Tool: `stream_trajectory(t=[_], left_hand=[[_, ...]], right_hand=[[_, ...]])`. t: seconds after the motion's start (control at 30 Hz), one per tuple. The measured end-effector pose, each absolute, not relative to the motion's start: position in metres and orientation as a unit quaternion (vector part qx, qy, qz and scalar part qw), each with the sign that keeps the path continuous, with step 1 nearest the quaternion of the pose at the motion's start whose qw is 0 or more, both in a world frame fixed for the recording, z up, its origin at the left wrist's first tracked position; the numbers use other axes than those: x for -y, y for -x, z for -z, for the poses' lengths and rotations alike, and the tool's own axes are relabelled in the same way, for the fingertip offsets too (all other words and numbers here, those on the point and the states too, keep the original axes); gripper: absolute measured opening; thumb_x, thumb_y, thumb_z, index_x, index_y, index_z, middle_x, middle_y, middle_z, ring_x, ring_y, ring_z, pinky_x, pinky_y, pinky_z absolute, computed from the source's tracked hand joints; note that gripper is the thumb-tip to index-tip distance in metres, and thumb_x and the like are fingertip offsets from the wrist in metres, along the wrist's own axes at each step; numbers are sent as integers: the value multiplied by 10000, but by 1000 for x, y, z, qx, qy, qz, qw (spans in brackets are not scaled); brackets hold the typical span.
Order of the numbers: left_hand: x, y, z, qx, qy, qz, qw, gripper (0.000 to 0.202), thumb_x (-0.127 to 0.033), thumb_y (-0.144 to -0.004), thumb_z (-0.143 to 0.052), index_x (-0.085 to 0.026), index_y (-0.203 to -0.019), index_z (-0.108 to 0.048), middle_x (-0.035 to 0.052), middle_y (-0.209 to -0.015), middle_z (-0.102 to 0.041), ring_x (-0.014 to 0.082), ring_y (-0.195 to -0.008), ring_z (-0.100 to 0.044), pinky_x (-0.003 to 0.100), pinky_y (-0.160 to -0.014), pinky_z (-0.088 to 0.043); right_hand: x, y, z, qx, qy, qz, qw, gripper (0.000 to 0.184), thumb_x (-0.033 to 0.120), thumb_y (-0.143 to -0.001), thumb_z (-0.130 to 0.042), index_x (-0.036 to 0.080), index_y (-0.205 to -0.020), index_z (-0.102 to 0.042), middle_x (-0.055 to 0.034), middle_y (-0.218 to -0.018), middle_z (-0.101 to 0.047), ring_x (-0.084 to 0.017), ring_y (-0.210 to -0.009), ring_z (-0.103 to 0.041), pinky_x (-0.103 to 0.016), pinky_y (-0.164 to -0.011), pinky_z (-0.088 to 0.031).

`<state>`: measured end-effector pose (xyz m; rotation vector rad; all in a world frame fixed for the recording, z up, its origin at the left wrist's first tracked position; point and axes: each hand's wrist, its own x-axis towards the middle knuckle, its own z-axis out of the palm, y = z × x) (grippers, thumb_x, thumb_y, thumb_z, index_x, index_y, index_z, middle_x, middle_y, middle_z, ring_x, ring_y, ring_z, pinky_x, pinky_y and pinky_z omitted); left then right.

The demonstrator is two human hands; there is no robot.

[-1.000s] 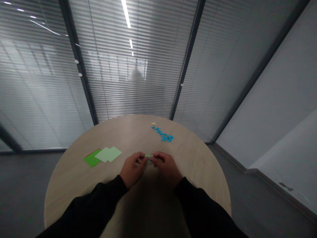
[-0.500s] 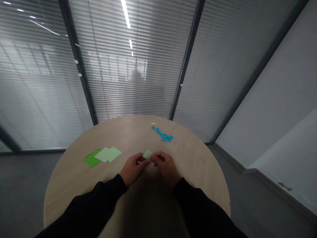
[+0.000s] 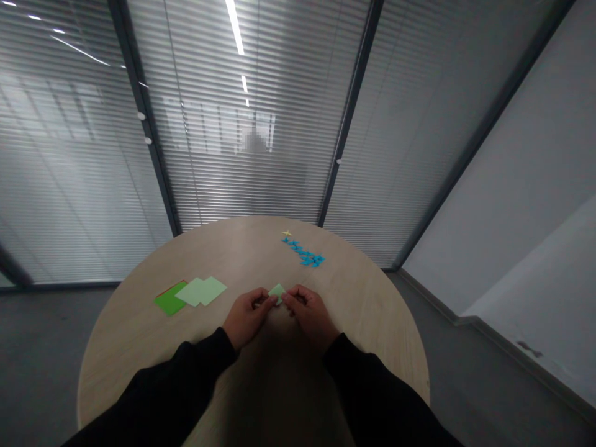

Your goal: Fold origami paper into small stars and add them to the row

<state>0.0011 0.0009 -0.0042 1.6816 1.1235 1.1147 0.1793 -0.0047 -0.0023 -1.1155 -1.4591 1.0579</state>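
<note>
A small piece of light green paper (image 3: 278, 290), which looks folded, is held between my two hands above the near middle of the table. My left hand (image 3: 248, 315) pinches its left edge between thumb and fingers. On the opposite edge, my right hand (image 3: 311, 313) grips it the same way. The fingertips hide the paper's lower sides. To the left lie light green paper sheets (image 3: 209, 290), overlapping a brighter green stack (image 3: 171, 299) with a thin red edge showing.
Beyond my hands, a row of small blue folded-paper pieces (image 3: 305, 254) runs across the round wooden table (image 3: 223, 248), with a yellow star-like piece (image 3: 287, 233) at its far end. Window blinds (image 3: 251, 186) stand behind the table, and a white wall (image 3: 512, 186) is at the right.
My left thumb has drawn back a little from my right hand, so the fingertips are farther apart and more of the light green paper shows. The view has shifted slightly.
</note>
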Motion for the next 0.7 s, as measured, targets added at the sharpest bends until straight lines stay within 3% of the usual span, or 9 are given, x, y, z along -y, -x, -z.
stream_trajectory(t=[0.23, 0.37, 0.47, 0.6, 0.7], left_hand=[[-1, -4, 3, -444, -647, -433, 444, 405, -556, -826, -619, -158, -764, -666, 8, -658, -606, 160, -617, -513, 272, -597, -380], [0, -5, -1, -440, -632, -449, 452, 398, -554, -835, -617, -163, -834, -691, 18, -699, -637, 167, -644, -534, 268, -601, -390], [0, -5, -2, -447, -632, -455, 440, 373, -533, -846, -608, -171, -781, -673, 10, -657, -616, 163, -620, -516, 268, -590, -381], [-1, -6, -3, -460, -632, -477, 403, 359, -508, -848, -605, -173, -725, -651, -6, -610, -572, 156, -604, -492, 274, -599, -376], [-2, -7, -2, -453, -617, -481, 428, 371, -522, -848, -608, -163, -795, -681, 9, -663, -616, 159, -628, -526, 278, -614, -397]], right_hand=[[0, -177, 13, 613, 462, -414, 490, 291, 459, -900, -579, 180, -842, -637, 4, -699, -589, -131, -608, -526, -244, -575, -424], [1, -180, 10, 673, 459, -341, 469, 281, 426, -921, -573, 180, -798, -631, 2, -687, -587, -133, -625, -522, -248, -595, -415], [5, -180, 6, 698, 461, -309, 452, 270, 401, -927, -570, 182, -780, -629, 0, -690, -591, -136, -641, -527, -248, -603, -409], [4, -177, 9, 688, 463, -324, 454, 214, 387, -898, -608, 185, -831, -636, -12, -733, -630, -144, -672, -570, -249, -608, -433], [0, -177, 15, 647, 457, -380, 478, 188, 369, -840, -664, 188, -876, -627, -20, -768, -659, -151, -689, -607, -252, -609, -468]])
